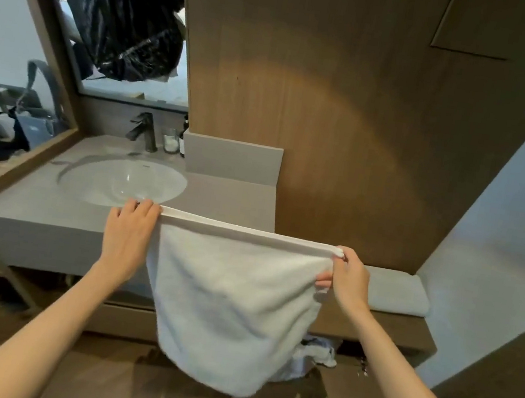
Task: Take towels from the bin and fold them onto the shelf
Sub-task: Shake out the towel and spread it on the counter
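White towel [234, 296] stretched taut between left hand [129, 234] and right hand [349, 278], pinched at both top corners. Could have slumped crooked on a slipped pinch.

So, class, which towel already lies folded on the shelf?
The grey towel, flat on the shelf; the white towel hangs unfolded between the left hand and the right hand.

Left: sink [104, 183]; right: folded towel [396, 290] on shelf [387, 331]; held towel [234, 296] before both.
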Demonstrator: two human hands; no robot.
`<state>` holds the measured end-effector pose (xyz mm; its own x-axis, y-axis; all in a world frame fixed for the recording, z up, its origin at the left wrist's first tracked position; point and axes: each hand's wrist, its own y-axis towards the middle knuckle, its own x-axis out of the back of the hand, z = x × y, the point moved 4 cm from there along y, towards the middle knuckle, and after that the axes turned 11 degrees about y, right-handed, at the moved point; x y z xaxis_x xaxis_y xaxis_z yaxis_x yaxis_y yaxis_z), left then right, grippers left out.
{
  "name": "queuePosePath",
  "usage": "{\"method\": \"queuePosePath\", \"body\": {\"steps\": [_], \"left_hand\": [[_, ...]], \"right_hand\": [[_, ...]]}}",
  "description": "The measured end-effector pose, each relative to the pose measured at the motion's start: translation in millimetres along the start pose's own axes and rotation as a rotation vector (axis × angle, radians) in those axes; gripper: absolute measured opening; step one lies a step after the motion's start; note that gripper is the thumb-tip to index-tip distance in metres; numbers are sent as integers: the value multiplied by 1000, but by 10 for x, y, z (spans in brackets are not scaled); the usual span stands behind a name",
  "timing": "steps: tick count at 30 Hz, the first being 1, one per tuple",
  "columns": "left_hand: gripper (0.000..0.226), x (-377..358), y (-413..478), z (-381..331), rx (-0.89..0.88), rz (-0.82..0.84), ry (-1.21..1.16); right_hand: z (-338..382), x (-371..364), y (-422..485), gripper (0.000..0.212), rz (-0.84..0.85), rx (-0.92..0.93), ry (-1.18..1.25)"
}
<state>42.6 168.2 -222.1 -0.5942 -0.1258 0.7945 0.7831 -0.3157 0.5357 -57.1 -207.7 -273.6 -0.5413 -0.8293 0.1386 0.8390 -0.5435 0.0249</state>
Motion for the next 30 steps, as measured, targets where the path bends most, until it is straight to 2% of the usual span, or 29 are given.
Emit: {"method": "queuePosePath", "body": {"steps": [5, 11, 18, 21, 26, 30], "left_hand": [[44, -173, 85, 326, -5, 46, 4], [37, -622, 401, 683, -10, 89, 13], [27, -1287, 1093, 1001, -74, 108, -53], [24, -1523, 1393, 1037, -79, 174, -88], [35, -1866, 1806, 1010, -78, 258, -68], [42, -2193, 2068, 965, -81, 328, -16]], "right_hand": [[24, -364, 167, 25, 112, -6, -62], [107, -886, 516, 25, 104, 52, -137], [162, -1422, 1120, 18, -1, 66, -44], [191, -1535, 1320, 15, -68, 61, -12], [232, -1695, 1595, 13, -103, 77, -27], [163, -1826, 1885, 22, -116, 82, -44]]}}
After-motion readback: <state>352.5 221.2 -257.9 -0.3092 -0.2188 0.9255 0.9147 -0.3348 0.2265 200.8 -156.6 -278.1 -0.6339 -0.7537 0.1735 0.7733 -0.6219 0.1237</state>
